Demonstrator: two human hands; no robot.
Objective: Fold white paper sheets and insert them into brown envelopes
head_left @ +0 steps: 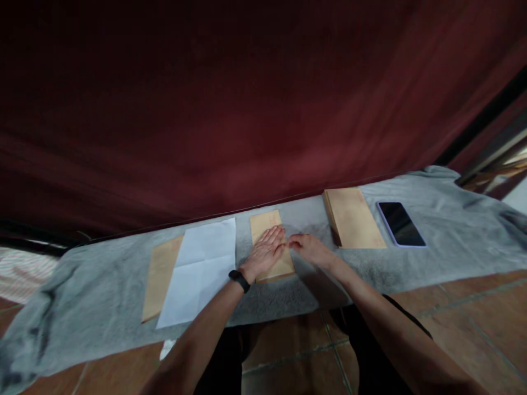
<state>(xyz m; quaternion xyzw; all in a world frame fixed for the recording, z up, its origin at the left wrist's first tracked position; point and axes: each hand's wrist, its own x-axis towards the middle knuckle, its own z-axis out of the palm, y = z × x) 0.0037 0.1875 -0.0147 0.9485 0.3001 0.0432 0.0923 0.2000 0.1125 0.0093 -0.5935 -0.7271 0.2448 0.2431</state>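
A brown paper envelope (265, 220) with small red print lies in front of me on a grey cloth. My left hand (267, 249), with a black band on its wrist, rests flat across it, fingers stretched out. At the envelope's right edge, the curled fingers of my right hand (307, 246) are pinched together near my left fingertips. To the left lies a creased white sheet of paper (201, 269), partly over another brown envelope (161, 277). A stack of brown envelopes (356, 219) sits to the right.
A phone (401, 224) in a lilac case lies right of the stack. Grey cloth (99, 291) covers the long, narrow surface. Behind it rises a dark red curtain-like sheet (263, 120). Brown floor tiles (288, 345) show below the front edge.
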